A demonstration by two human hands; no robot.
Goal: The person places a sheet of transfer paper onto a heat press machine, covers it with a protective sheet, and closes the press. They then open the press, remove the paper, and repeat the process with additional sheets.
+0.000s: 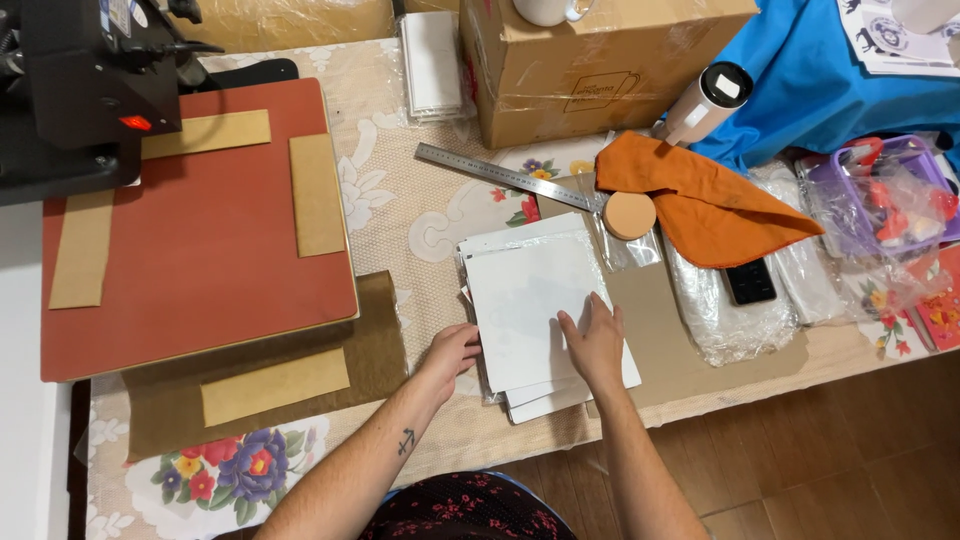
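My right hand (pixel 597 343) lies flat, open, on the white sheets (pixel 525 300) at frame center; left hand (pixel 452 352) prob. pinches the stack's edge. I'd keep edges squared.

A home craft workshop: a heat press (pixel 150 200), steel ruler (pixel 505 176) and cardboard box (pixel 590 70) crowd a floral-clothed table (pixel 400 200).

A stack of sheets (pixel 530 310) lies on the surface (pixel 400 215), press platen (pixel 195 240) to its left, ruler (pixel 505 176) and cardboard box (pixel 590 70) behind, phone (pixel 749 281) to its right.
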